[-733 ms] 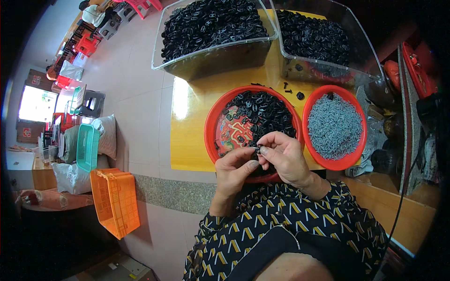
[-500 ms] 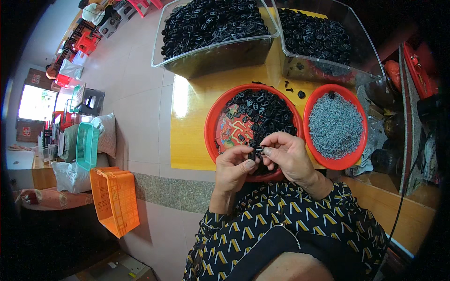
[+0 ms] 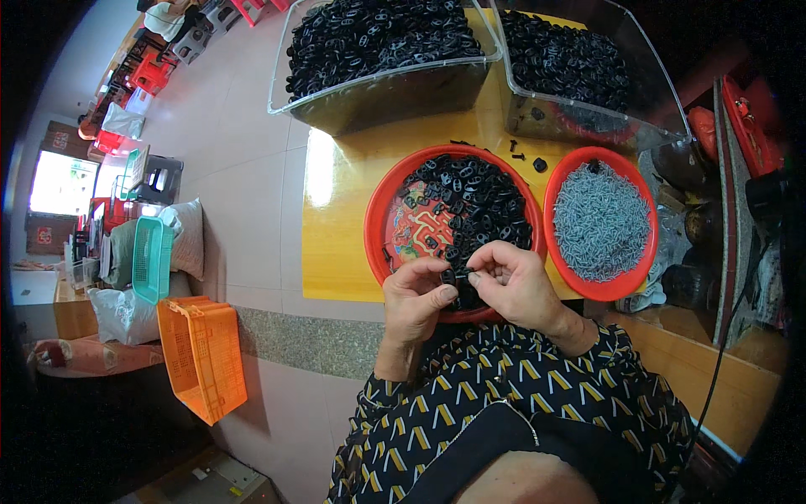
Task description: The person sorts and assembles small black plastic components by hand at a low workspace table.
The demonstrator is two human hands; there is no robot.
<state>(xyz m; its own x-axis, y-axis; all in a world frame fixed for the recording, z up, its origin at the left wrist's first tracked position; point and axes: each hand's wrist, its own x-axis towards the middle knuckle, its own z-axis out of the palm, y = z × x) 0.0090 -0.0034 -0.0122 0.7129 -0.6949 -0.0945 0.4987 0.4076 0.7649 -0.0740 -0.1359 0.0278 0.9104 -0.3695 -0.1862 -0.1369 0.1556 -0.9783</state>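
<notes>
My left hand [image 3: 417, 296] pinches a small black plastic part [image 3: 454, 277] between thumb and forefinger. My right hand [image 3: 513, 281] meets it from the right, its fingertips closed on the same part or on something tiny pressed against it; which one I cannot tell. Both hands hover over the near rim of a red round tray [image 3: 379, 220] that holds many black plastic parts [image 3: 474, 206]. Right of it stands a second red tray [image 3: 551, 195] filled with small grey metal pieces [image 3: 600, 220].
Both trays rest on a yellow table [image 3: 340, 214]. Two clear bins [image 3: 382, 88] [image 3: 579, 126] heaped with black parts stand at its far side. On the tiled floor to the left are an orange crate [image 3: 201, 357], a green basket [image 3: 149, 256], sacks and red stools.
Both hands have stayed over the tray's near rim; the fingers have shifted slightly around the small black part.
</notes>
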